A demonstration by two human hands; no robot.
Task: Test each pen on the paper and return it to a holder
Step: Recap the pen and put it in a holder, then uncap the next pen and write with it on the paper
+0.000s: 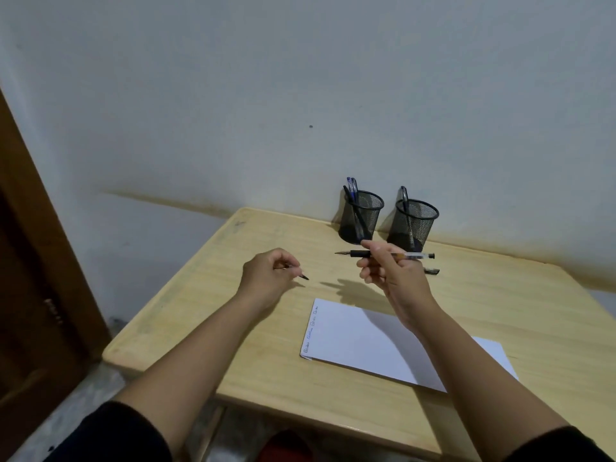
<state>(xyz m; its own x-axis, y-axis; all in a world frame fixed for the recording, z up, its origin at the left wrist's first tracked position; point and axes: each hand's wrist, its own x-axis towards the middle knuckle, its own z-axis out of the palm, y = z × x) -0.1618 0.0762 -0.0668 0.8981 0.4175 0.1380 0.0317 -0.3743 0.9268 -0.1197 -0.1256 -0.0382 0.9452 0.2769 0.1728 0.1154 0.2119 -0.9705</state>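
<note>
My right hand [388, 273] pinches an uncapped clear pen [361, 253] with a black grip, held level above the table with its tip pointing left. My left hand [266, 276] grips a small dark pen cap [301, 276], its pointed end sticking out to the right. White paper [360, 341] lies below my hands, with a line of small scribbles along its left edge. Two black mesh holders stand at the back: the left holder [361, 216] has several pens, the right holder [416, 223] has one. Part of another dark pen [432, 271] shows behind my right hand.
The light wooden table [206, 295] stands against a pale wall. A brown wooden door frame [36, 261] rises at the far left. Something red [286, 445] shows under the table's near edge.
</note>
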